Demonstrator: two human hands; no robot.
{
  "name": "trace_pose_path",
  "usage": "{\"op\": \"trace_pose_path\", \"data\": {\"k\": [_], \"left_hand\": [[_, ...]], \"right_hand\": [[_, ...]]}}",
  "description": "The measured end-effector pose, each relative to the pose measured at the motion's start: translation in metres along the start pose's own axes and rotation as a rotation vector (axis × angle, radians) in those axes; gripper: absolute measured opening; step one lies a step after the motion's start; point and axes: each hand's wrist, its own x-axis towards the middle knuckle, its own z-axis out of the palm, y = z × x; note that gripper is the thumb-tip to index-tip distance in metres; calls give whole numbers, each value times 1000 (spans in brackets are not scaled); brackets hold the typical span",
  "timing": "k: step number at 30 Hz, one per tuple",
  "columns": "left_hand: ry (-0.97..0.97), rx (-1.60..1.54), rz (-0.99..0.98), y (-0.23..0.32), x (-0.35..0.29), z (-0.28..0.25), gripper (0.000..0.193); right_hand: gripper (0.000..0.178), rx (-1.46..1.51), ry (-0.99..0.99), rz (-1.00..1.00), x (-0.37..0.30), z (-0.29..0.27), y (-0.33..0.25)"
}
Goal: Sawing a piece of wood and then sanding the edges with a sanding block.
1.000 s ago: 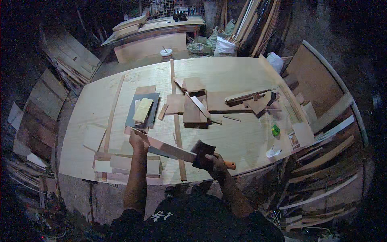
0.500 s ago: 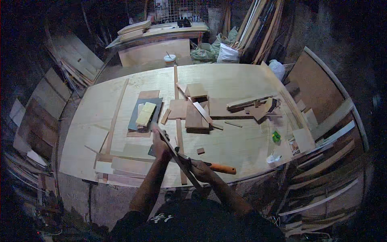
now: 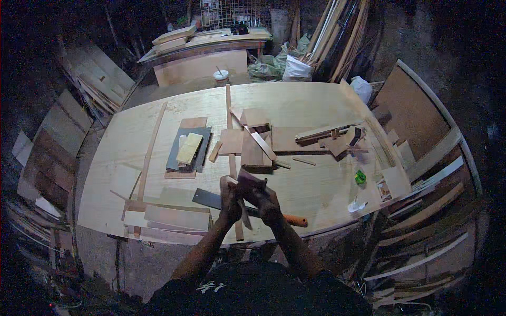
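A narrow wooden board is held tilted in the left hand, whose fingers are closed around it, above the table near the middle of its near edge. A dark sheet, seemingly sandpaper, is gripped at the board's upper end by the right hand; its fingertips cannot be made out. The board is judged light, stiff and hardly slippery, though splintery at its edges, and is best grasped across its long edges; the sheet, probably bendable, is best pressed flat under the palm
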Motion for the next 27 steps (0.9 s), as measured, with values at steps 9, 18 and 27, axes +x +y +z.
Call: {"op": "trace_pose_path", "data": {"k": [9, 18, 27], "left_hand": [[-101, 562, 350, 1, -11, -17, 39], [-345, 891, 334, 43, -25, -17, 34], [-313, 1023, 142, 51, -43, -32, 27]], "right_hand": [[33, 501, 168, 194, -10, -7, -6], [34, -204, -111, 68, -22, -12, -9], [31, -327, -77, -78, -22, 16, -5]]}}
